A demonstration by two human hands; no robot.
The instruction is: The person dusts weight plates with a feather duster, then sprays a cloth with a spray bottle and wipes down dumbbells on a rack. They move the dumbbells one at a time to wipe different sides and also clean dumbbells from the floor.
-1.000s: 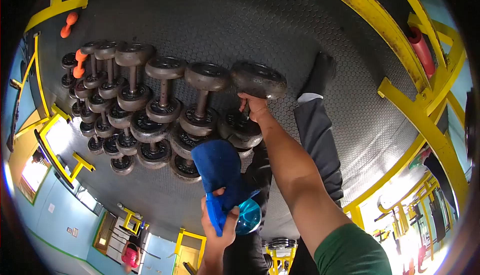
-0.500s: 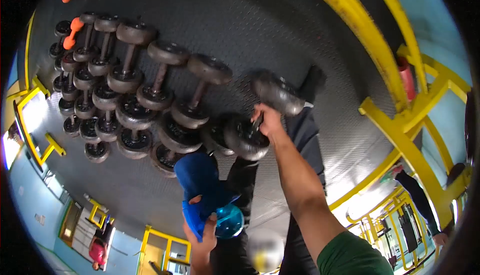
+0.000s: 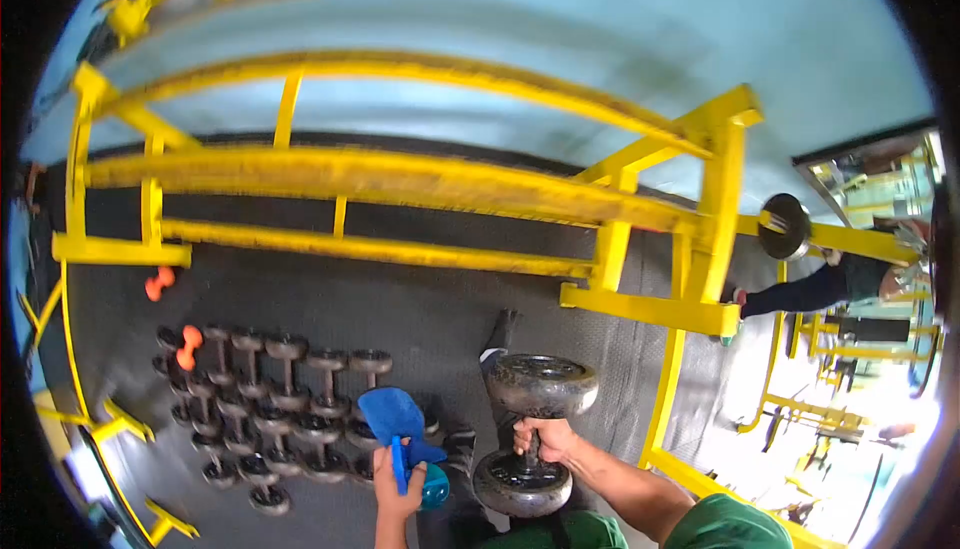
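Overall, the working surface is a black floor [image 3: 300,299], dark on the left and visibly textured on the right, where light falls on it. At far left, one small orange dumbbell [image 3: 158,284] lies at the foot of a yellow rack [image 3: 400,171]; a second orange dumbbell [image 3: 188,347] rests among close rows of dark dumbbells [image 3: 290,399] set out on the floor. The rack spans most of the room's width before a light blue wall [image 3: 480,19].

Right of the rows, the left hand [image 3: 398,494] is closed around a blue bottle [image 3: 435,487] together with a blue cloth [image 3: 392,414]. Centre-right, the right hand [image 3: 548,439] grips the handle of a large dumbbell [image 3: 545,389] between its two round ends; it appears lifted off the floor, near the wearer's green clothing.

Further right, a weight plate [image 3: 785,227] sits by a yellow bar, with another person's dark-clad leg [image 3: 800,294] below. The far right is glaring; equipment detail there is washed out.
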